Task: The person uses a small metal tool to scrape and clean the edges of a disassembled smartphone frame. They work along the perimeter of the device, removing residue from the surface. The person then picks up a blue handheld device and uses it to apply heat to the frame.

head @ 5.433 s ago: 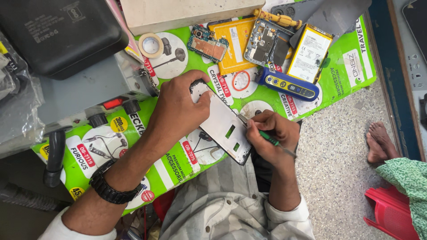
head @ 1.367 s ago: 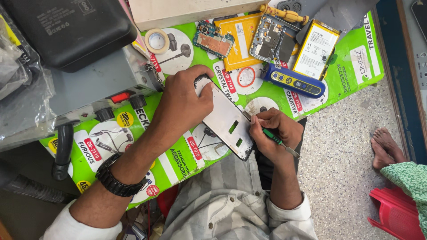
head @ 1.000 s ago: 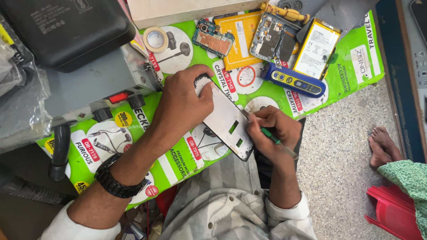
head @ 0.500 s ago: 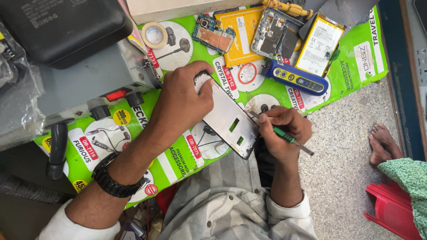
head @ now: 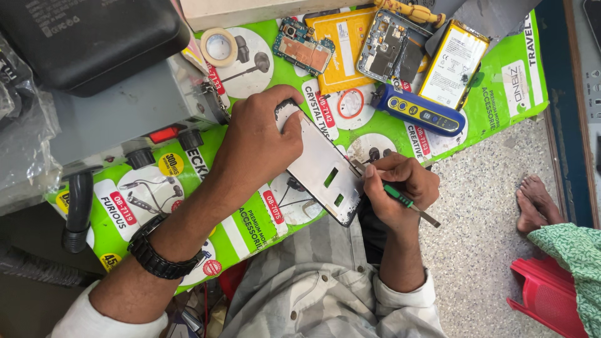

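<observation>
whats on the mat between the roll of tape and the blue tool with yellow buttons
In the head view, between the roll of tape and the blue tool lie a small circuit board, an orange panel and an opened phone frame.

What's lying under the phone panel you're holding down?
Under the phone panel lies the green printed mat; its near end overhangs the edge above a striped shirt. The left hand covers the panel's far end, so that part stays hidden.
</observation>
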